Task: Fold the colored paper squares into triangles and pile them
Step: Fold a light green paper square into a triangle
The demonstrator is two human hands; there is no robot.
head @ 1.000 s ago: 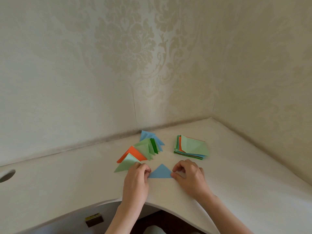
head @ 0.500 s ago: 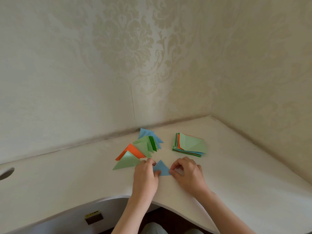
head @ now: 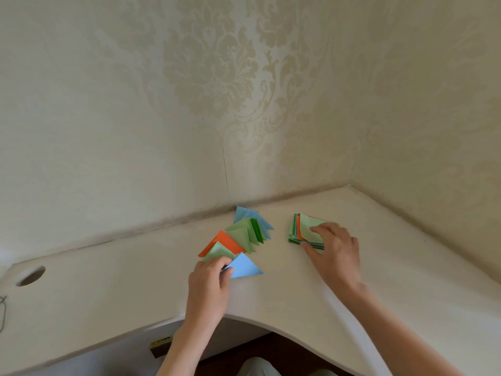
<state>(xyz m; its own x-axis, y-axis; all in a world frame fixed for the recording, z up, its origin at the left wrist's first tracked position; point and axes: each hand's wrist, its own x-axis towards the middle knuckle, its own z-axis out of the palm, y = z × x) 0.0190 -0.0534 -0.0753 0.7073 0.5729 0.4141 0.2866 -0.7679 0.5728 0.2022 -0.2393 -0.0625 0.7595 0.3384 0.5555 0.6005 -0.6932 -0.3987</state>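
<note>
I am holding my left hand (head: 210,278) palm-down on the cream-white counter (head: 122,289), forearm reaching in from the near edge. Its thumb and fingers are pinching the left corner of the light blue folded paper triangle (head: 245,267), which is lying flat just in front of the fanned pile of orange, green and blue folded paper triangles (head: 238,234), touching its nearest pale green piece.

I am extending my right hand (head: 334,251) forward and to the right, wrist raised, arm crossing the curved counter edge. Its fingers are lying curved over the top pale green sheet of the stack of unfolded colored paper squares (head: 305,229), and the thumb is touching the stack's near edge. I cannot tell whether this hand is gripping a sheet or only resting on it.
</note>
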